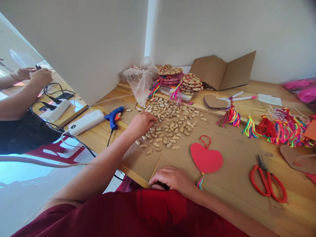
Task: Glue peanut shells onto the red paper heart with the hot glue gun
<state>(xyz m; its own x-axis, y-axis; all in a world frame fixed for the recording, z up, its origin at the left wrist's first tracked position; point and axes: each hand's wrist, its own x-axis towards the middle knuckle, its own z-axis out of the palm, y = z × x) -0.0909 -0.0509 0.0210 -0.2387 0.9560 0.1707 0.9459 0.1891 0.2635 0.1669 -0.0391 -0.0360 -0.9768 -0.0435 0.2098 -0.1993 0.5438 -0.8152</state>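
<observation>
Many peanuts [170, 123] are touched by the left hand [142, 123], fingers curled, grasp unclear; the right hand [172, 179] is rested loosely open near a red heart [206, 159].

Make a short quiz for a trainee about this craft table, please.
1. True or false: the left hand rests on the peanuts.
2. What lies just right of the red heart: A scissors, B glue gun, C cardboard sheet?
3. What colour is the glue gun?

Key: 1 true; 2 A; 3 blue. The right hand lies flat at the table edge.
</observation>
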